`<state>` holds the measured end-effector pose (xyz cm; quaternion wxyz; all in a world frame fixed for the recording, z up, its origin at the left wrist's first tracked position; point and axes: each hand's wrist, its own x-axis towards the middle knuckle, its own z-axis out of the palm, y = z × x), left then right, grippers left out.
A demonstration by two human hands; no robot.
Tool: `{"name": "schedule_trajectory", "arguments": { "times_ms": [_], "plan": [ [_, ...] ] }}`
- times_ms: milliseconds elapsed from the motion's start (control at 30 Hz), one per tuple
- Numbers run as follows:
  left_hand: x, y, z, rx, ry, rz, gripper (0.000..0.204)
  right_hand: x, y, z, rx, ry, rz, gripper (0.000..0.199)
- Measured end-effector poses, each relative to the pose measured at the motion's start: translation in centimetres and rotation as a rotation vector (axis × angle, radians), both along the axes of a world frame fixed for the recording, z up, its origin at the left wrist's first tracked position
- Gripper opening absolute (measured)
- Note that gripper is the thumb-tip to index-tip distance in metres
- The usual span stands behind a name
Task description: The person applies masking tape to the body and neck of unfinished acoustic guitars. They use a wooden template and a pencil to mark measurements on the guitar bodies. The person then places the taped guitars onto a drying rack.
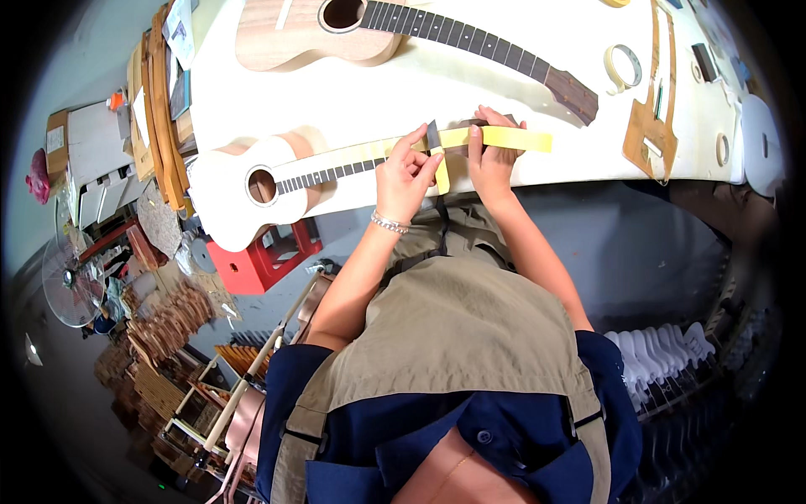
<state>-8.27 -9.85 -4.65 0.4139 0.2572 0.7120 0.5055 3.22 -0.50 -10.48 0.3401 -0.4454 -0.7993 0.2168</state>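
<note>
Left grip (pixel 401 178) is pinching yellow tape (pixel 443 179); right grip (pixel 494 166) is clasping the pale guitar (pixel 222 189), its body lying toward nine o'clock.

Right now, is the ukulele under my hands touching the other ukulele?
Apart: the head view shows white tabletop between the near ukulele and the far ukulele.
</note>
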Motion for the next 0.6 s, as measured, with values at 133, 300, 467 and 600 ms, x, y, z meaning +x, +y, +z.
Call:
{"name": "schedule_trajectory", "arguments": {
  "times_ms": [133, 300, 467, 600],
  "plan": [
    [-0.1, 0.2, 0.1, -0.034, 0.041, -0.012, 0.045, -0.1, 0.0, 0.0, 0.004, 0.01, -0.007, 0.03],
    [0.1, 0.3, -0.4, -0.081, 0.131, 0.001, 0.044, 0.1, -0.4, 2.3, -0.004, 0.054, 0.195, 0.027],
    [-0.1, -0.2, -0.5, 0.107, 0.432, -0.046, 0.037, 0.5, -3.4, 7.7, 0.028, 0.344, 0.571, 0.015],
    [-2.7, -2.7, -2.0, 0.359, 1.06, -0.3, 0.031, -0.1, -2.6, 7.7, -0.599, 0.79, 0.217, 0.029]
  ]
}}
